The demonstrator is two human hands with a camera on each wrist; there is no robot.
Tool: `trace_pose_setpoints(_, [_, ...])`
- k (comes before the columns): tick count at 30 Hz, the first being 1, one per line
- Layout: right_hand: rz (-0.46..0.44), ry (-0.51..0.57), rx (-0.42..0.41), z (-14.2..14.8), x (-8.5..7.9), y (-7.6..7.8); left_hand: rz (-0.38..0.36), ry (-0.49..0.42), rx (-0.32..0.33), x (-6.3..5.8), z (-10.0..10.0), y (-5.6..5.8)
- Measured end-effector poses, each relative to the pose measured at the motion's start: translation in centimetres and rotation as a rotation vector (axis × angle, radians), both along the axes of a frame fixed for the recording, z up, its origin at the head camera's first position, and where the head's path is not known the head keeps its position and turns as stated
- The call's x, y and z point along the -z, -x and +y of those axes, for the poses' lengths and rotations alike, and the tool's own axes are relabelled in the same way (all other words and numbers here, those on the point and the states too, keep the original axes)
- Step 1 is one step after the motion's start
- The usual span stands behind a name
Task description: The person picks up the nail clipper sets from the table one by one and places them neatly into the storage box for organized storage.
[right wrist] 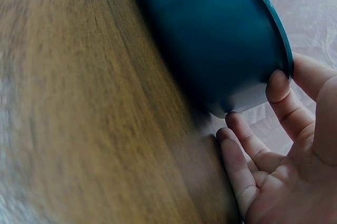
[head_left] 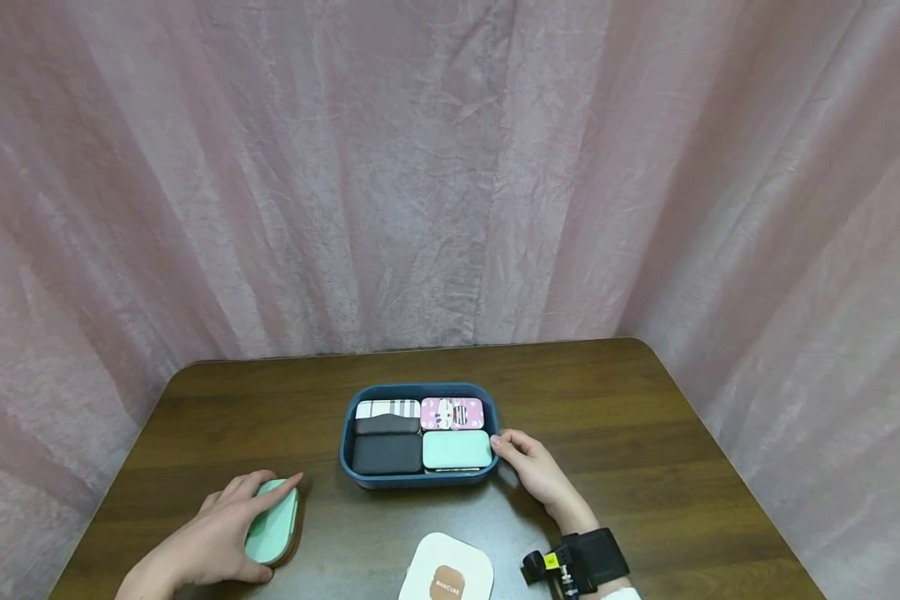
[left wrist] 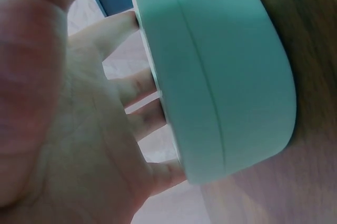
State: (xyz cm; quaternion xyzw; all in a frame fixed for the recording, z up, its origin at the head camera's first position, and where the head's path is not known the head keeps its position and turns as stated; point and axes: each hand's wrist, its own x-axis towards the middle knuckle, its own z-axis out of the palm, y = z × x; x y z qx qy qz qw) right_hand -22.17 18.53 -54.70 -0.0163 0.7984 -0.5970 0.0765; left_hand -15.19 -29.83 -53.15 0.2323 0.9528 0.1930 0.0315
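A rounded mint-green case [head_left: 273, 533] is on the left part of the table, gripped by my left hand [head_left: 213, 533] with its fingers spread over the top and far end and its thumb at the near end. Up close in the left wrist view, the case [left wrist: 226, 81] shows a seam along its side and an orange-brown patch. My right hand [head_left: 536, 475] pinches the right rim of a dark blue plastic bin [head_left: 412, 389]. From the right wrist, the thumb and index finger meet at the bin's rim [right wrist: 281, 34], while the other fingers curl below its corner.
Inside the bin lie a plaid case [head_left: 387, 410], a pink patterned case [head_left: 452, 413], a black case [head_left: 387, 455] and another mint case [head_left: 457, 450]. A white case labelled MANICURE [head_left: 457, 558] sits at the front of the wooden table [head_left: 607, 400]. Pink curtains [head_left: 420, 167] hang behind.
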Motion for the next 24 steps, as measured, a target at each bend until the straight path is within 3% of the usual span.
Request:
trace_pose_setpoints(12, [0.014,0.002,-0.023,0.0,0.0,0.2,0.010,0.007,0.015,0.2,0.3,0.2])
trace_pose_setpoints(24, [0.012,0.003,-0.012,0.0,0.1,0.3,0.148,-0.008,0.019,-1.2,1.4,0.9])
